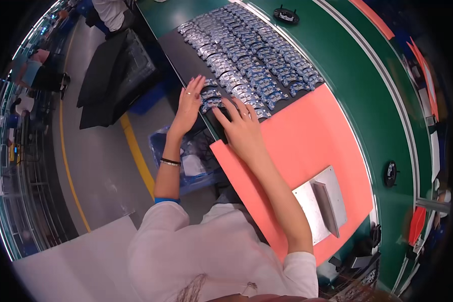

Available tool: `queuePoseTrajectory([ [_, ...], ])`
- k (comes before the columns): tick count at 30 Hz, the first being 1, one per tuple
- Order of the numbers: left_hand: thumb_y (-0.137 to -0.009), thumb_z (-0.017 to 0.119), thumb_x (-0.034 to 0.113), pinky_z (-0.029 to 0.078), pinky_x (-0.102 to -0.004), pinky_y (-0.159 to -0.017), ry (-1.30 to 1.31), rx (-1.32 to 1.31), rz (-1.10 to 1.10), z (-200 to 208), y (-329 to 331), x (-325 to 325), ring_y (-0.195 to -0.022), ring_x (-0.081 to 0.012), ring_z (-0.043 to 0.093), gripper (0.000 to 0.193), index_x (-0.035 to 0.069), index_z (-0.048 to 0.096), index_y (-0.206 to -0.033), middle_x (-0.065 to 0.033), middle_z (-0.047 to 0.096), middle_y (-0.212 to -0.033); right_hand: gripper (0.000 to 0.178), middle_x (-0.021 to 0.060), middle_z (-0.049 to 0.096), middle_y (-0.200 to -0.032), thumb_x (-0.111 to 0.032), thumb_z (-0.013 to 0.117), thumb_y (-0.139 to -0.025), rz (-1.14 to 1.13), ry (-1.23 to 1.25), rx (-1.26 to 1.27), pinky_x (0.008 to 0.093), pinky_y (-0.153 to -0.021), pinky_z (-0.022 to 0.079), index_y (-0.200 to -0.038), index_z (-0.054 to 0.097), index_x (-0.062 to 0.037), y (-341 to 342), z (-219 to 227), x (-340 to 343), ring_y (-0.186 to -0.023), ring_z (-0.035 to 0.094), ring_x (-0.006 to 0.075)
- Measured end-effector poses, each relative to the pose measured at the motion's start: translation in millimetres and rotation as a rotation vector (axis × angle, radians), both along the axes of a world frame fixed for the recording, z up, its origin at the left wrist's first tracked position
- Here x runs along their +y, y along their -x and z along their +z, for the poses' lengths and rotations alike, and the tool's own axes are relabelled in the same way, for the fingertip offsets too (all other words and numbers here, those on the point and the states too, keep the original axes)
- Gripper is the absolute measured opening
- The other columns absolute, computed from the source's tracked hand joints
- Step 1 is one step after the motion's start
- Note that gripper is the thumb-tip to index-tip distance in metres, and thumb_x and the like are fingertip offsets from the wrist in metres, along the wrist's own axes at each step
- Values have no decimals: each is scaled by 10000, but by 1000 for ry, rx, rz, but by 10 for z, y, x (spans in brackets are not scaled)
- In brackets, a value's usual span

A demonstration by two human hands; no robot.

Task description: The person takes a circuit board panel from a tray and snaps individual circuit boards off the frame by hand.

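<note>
Curved blue-and-silver circuit boards (246, 65) lie in long, close rows on a black mat (293, 102). At the near left end of these rows, a short stack of the same boards (211, 93) sits between my two hands. My left hand (187, 108) is at the left side of this short row, fingers stretched out, with the tips by its far boards. From the near side my right hand (243, 130) reaches in, fingers spread, its fingertips at the nearest boards. Neither hand visibly lifts a board; exact fingertip contact cannot be made out.
A salmon-coloured mat (307, 136) covers the near bench, with a metal plate bearing an upright fin (327, 206). A green conveyor (382, 126) carrying black round fixtures (390, 173) runs along the right. Left of the bench are a blue bin (186, 186) and black trays (105, 75).
</note>
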State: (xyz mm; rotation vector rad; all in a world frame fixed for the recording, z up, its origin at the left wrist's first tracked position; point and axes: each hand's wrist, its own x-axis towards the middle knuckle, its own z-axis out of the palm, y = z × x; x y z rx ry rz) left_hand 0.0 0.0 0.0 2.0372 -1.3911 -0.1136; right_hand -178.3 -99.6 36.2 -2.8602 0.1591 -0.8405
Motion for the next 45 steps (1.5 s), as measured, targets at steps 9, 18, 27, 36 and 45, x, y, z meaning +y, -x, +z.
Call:
queuePoseTrajectory([
  [9,-967,319,249,284,-343,-1011,406,282,204,-47,203,-74,-1218,-304,390,368,10,541,-1136,-149,479,-1247,427,90,511,-1124,-52,599,-672,-78,-174,24,401,-865,384,-1096,553,-65,1286,152,215,-1072,458,260],
  [18,-922,420,298,212,-491,-1035,-61,-476,313,195,619,-215,-1301,-350,245,462,61,383,-1317,-176,275,-1396,328,70,567,-983,2,604,-622,-150,-321,-70,370,-729,433,-946,606,-54,1891,120,514,-881,538,247],
  [27,-921,428,193,357,-409,-951,61,-417,42,46,373,-200,-1110,-353,452,359,-34,459,-1198,-201,494,-1203,226,156,576,-994,-114,515,-760,-160,-772,-279,372,-847,433,-941,565,11,1637,-320,613,-967,543,298],
  [36,-934,417,211,327,-463,-977,-5,-701,17,-213,169,-165,-1119,-420,415,446,-103,370,-1246,-307,416,-1210,661,158,293,-1401,-520,499,-787,-245,-88,-470,507,-1076,122,-1255,464,-56,708,-968,-32,-1321,207,321],
  [45,-940,419,234,320,-506,-970,37,-709,2,-182,185,-170,-1135,-470,381,480,-117,348,-1260,-357,373,-1228,668,116,288,-1409,-531,502,-796,-277,-164,-162,514,-1084,65,-1279,408,-79,477,-829,-78,-1346,135,319],
])
